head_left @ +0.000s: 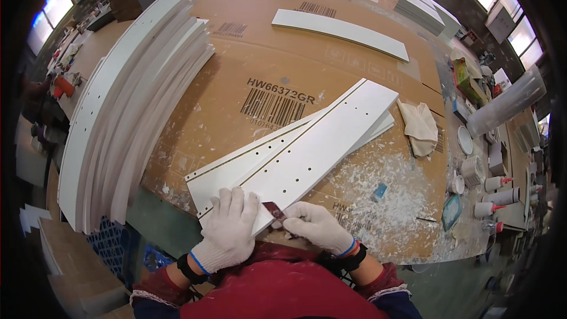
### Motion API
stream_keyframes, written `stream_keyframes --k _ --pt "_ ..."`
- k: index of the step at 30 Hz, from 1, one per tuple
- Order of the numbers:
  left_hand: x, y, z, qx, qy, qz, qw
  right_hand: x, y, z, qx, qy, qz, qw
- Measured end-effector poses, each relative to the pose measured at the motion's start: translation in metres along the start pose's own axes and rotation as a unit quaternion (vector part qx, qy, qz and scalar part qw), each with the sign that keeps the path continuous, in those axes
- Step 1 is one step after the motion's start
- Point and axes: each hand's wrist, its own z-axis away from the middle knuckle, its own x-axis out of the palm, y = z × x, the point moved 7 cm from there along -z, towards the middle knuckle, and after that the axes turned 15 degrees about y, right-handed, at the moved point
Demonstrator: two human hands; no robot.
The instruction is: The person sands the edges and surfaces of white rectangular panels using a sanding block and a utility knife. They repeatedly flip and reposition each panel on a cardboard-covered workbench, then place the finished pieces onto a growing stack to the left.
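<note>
Two white panels with drilled holes and a groove lie crossed in front of me. The upper white panel (331,136) points its near end at my body, over the lower white panel (230,162). My left hand (230,224), in a white knit glove, lies flat on the panels' near end with fingers stretched out. At the upper panel's near corner, my gloved right hand (316,224) pinches a small dark-red flat piece (273,210) against the edge. Its exact kind cannot be made out, since the fingers partly cover it.
A tall stack of white panels (127,100) stands at the left. Another white panel (342,32) lies at the far side of the cardboard-covered table (212,103). White shavings (384,207), a blue piece (380,191) and a cloth (420,129) are right; bottles (495,183) stand beyond.
</note>
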Motion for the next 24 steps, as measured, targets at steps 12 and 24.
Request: stream_keyframes --k 12,24 --pt "-0.038 -0.092 0.008 -0.195 -0.003 0.323 0.926 0.0 -0.058 -0.006 -0.3 0.028 0.099 0.948" --pt "0.025 -0.128 0.044 -0.44 -0.173 0.417 0.776 -0.029 -0.053 -0.027 -0.328 0.195 0.437 0.814"
